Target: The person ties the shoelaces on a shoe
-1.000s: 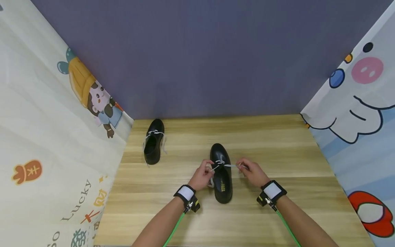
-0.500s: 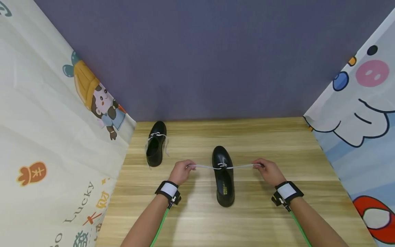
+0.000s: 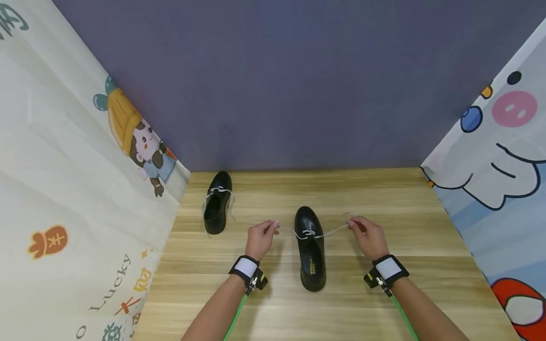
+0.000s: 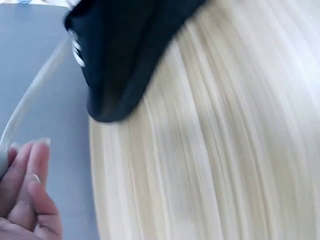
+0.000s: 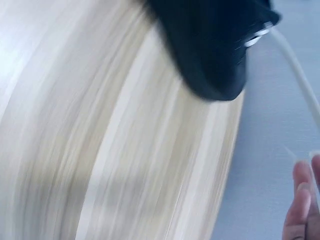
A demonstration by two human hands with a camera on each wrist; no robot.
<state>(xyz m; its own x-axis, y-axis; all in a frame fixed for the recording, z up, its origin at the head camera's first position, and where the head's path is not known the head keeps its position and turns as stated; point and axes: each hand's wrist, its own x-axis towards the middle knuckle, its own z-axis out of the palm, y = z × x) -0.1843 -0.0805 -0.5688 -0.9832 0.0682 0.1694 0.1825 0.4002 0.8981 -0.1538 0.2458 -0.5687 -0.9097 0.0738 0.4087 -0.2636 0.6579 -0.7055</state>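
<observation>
A black leather lace-up shoe (image 3: 306, 219) stands on the wooden board, toe pointing away, its white lace crossed over the tongue. To its left, my left hand (image 3: 259, 239) pinches one lace end (image 3: 290, 229), which sags a little. On the other side my right hand (image 3: 371, 238) pinches the other end (image 3: 334, 231), fairly straight, with a loose tip beyond the fingers. The left wrist view has the blurred shoe (image 4: 125, 55), the lace (image 4: 37, 82) and curled fingers (image 4: 40, 197). Similarly, the right wrist view holds the shoe (image 5: 215, 55), lace (image 5: 300, 75) and fingertips (image 5: 299, 205).
Another black shoe (image 3: 221, 182) stands at the board's back left, white lace ends hanging down its sides. Behind the wooden board (image 3: 384, 199) rises a dark grey-blue panel (image 3: 298, 85). Printed cloths flank it, left (image 3: 77, 180) and right (image 3: 473, 156). Green cords (image 3: 236, 317) run from the wristbands.
Both hands moved outward from the shoe, drawing the lace ends taut to either side. Since then they have come slightly back inward, and the left lace has slackened.
</observation>
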